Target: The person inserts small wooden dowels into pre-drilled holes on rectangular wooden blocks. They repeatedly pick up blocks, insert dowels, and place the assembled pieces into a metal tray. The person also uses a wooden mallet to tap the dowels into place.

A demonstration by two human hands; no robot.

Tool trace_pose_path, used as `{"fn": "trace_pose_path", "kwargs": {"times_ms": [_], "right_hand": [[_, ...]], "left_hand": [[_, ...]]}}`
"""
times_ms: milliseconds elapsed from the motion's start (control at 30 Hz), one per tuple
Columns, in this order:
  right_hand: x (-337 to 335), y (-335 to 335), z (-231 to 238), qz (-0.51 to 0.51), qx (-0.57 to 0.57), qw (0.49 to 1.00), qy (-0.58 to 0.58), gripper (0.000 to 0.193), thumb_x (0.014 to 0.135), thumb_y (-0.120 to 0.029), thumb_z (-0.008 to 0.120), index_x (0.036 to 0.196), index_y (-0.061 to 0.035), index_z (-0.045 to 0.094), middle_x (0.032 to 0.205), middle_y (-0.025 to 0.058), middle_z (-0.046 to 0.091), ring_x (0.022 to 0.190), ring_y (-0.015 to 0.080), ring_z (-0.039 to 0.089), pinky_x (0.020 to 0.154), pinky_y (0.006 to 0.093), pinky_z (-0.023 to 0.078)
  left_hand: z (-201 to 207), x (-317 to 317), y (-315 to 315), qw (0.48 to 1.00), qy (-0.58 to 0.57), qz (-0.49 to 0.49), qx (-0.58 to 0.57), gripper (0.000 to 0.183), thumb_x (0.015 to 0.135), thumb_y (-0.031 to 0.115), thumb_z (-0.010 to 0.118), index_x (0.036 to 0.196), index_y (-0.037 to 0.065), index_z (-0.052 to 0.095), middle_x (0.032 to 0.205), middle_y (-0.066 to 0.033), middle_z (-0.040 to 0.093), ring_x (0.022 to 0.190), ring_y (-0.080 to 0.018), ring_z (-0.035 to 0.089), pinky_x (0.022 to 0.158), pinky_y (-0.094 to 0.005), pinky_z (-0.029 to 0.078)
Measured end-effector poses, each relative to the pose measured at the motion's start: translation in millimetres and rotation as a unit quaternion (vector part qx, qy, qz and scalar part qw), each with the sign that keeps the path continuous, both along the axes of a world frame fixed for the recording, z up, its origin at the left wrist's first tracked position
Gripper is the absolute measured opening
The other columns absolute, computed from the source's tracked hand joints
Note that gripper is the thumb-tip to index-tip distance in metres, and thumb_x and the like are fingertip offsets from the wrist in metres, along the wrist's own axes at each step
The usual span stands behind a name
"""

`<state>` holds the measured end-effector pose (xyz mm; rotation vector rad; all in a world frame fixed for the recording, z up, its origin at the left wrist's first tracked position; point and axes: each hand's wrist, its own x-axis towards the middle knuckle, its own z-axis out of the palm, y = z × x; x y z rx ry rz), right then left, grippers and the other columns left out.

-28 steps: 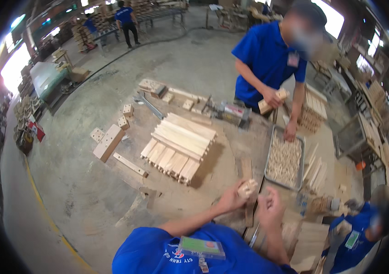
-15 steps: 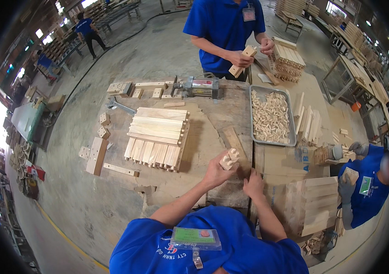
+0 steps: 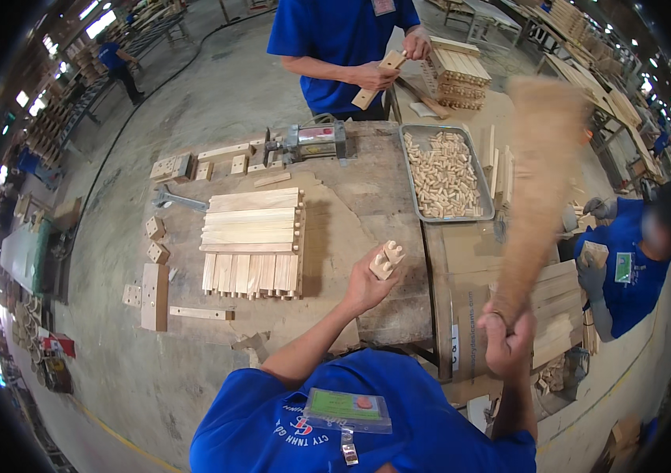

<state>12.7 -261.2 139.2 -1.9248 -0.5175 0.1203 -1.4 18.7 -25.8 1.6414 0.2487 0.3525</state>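
My left hand (image 3: 365,285) is closed around a small bundle of wooden pieces (image 3: 383,266), with short dowels standing out of their upper ends. It is above the workbench, right of a stack of pale wooden slats (image 3: 250,229) that have dowels in their ends. In my right hand (image 3: 506,340) is a wooden mallet (image 3: 542,173), gripped by its narrow end and raised upright. Motion blurs its wide upper part, which hides some of the bench behind it. A grey metal tray (image 3: 447,218) full of loose dowels lies beyond my hands.
A co-worker (image 3: 343,55) across the bench handles a drilled wooden block (image 3: 377,80). Another person (image 3: 627,252) works at the right beside stacked boards (image 3: 554,311). A clamp-like cylinder device (image 3: 316,142), a wrench (image 3: 180,201) and drilled blocks (image 3: 154,297) are on the bench.
My right hand has taken the mallet off the bench and swung it up to the right. My left hand still holds the wooden pieces. The whole view has shifted somewhat.
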Motion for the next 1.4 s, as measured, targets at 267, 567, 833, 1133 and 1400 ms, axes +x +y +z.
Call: {"fn": "trace_pose_path", "kwargs": {"times_ms": [267,567,833,1133,1400], "right_hand": [[-28,7,4,0.075,-0.334,0.939,0.016,0.035,0.100,-0.017,0.061,0.126,0.0046,0.052,0.086,0.0238,0.069,0.078,0.0382,0.071,0.073,0.0450,0.054],[-57,25,27,-0.097,-0.044,0.986,-0.125,0.040,0.099,-0.017,0.062,0.129,0.0048,0.048,0.078,0.0109,0.063,0.066,0.0269,0.063,0.065,0.0387,0.052],[-59,30,20,-0.004,-0.294,0.953,-0.067,0.041,0.099,-0.023,0.069,0.123,0.0042,0.049,0.076,0.0265,0.066,0.074,0.0525,0.066,0.069,0.0523,0.055],[-95,25,-24,-0.048,-0.304,0.943,-0.126,0.041,0.101,-0.026,0.066,0.124,0.0034,0.049,0.087,0.0281,0.069,0.072,0.0504,0.066,0.066,0.0510,0.053],[-108,43,-6,-0.117,-0.130,0.983,-0.054,0.050,0.101,-0.027,0.070,0.136,0.0024,0.050,0.094,0.0245,0.068,0.077,0.0426,0.068,0.074,0.0513,0.053]], "left_hand": [[4,3,0,1.000,-0.007,-0.022,0.011,0.051,0.086,0.007,0.081,0.135,0.003,0.065,0.115,-0.0068,0.074,0.107,-0.0131,0.067,0.097,-0.0325,0.054],[7,-4,8,0.998,-0.035,-0.040,0.037,0.050,0.087,0.011,0.080,0.134,0.004,0.066,0.122,-0.0142,0.074,0.112,-0.0265,0.073,0.098,-0.0363,0.056],[9,-4,7,0.993,-0.061,-0.064,0.083,0.049,0.088,0.012,0.080,0.134,0.004,0.066,0.120,-0.0157,0.074,0.110,-0.0308,0.073,0.095,-0.0382,0.057],[-2,-3,2,0.990,-0.067,-0.107,0.060,0.049,0.088,0.011,0.082,0.133,0.003,0.065,0.116,-0.0149,0.075,0.106,-0.0245,0.072,0.094,-0.0366,0.056],[-9,2,6,0.990,-0.042,-0.131,0.012,0.050,0.087,0.000,0.077,0.135,-0.002,0.063,0.118,-0.0062,0.073,0.106,-0.0142,0.067,0.095,-0.0317,0.054]]}}
